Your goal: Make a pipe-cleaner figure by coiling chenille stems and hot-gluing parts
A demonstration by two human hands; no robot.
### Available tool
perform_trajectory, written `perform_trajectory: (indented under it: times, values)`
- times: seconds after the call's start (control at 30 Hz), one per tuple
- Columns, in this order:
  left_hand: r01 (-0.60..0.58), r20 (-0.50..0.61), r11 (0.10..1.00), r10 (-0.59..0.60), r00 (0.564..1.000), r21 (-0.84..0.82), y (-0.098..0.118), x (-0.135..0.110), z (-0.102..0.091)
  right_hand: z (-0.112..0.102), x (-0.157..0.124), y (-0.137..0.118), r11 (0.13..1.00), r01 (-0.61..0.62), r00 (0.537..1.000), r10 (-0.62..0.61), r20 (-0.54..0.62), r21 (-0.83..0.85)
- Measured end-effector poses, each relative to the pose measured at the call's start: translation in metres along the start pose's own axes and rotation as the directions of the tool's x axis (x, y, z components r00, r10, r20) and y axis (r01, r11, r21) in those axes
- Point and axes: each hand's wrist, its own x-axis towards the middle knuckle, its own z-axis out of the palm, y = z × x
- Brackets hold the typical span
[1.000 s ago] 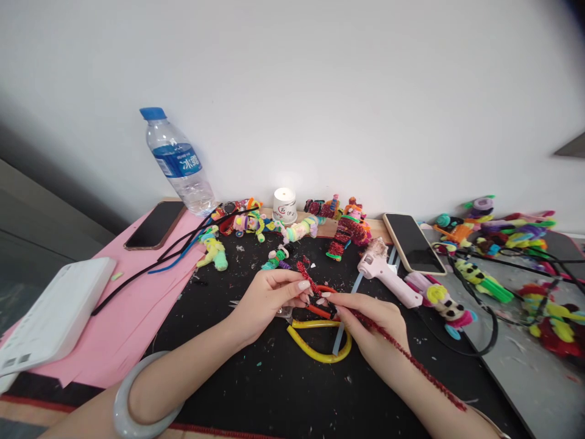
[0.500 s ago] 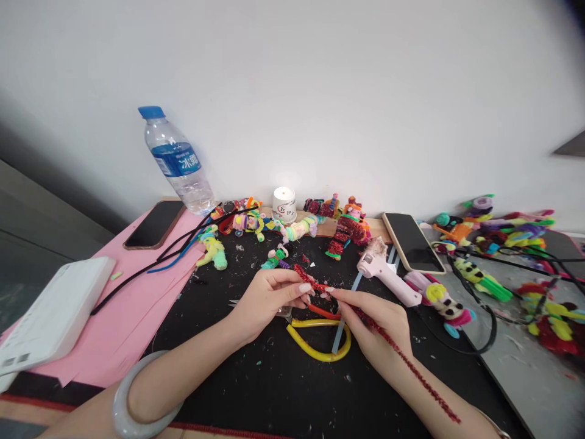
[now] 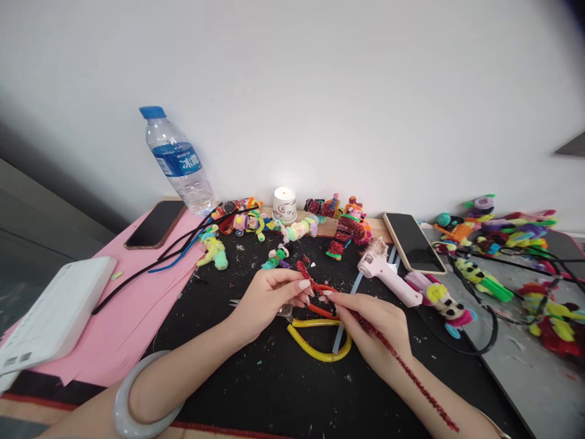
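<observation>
Both hands meet over a black mat (image 3: 256, 390). My left hand (image 3: 269, 299) pinches the upper end of a red glittery pipe cleaner (image 3: 402, 369), close to a small coiled red part. My right hand (image 3: 375, 326) pinches the same pipe cleaner just to the right; its long tail runs back along my right forearm. Under the hands lie scissors with yellow loop handles (image 3: 320, 344) and an orange piece. A pale bangle (image 3: 137, 396) is on my left wrist.
A pink glue gun (image 3: 388, 274), a phone (image 3: 414, 244), a lit candle (image 3: 284, 204) and several pipe-cleaner figures (image 3: 347, 231) lie beyond the hands. At left are a water bottle (image 3: 178, 161), another phone (image 3: 155, 224) on pink paper (image 3: 128, 311), loose pipe cleaners and a white box (image 3: 55, 314).
The hands stay in place with small finger movements. The pipe cleaner's long tail has shifted slightly along my right forearm.
</observation>
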Motion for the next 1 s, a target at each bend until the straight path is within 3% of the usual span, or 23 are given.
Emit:
perform_trajectory:
  times: [0.2,0.4,0.8,1.0]
  values:
    - [-0.024,-0.005,1.0,0.024,1.0,-0.013,0.0002,-0.0005,0.0004,0.0003,0.0002,-0.0015,0.999,0.028,0.999,-0.029,0.022,0.035]
    - [-0.01,0.016,0.999,0.01,1.0,-0.034,-0.0008,-0.0012,-0.001,-0.0025,0.0006,-0.0037,0.997,-0.062,0.995,0.058,0.077,0.046]
    - [0.024,0.062,0.999,-0.026,0.998,0.032,0.0,-0.0016,-0.001,-0.0017,-0.0009,-0.0043,0.983,-0.185,0.983,0.186,0.014,-0.006]
    - [0.046,0.028,0.998,-0.047,0.998,0.05,0.0,-0.0017,-0.0006,-0.0014,0.0004,-0.0046,0.99,-0.141,0.99,0.141,0.002,-0.021]
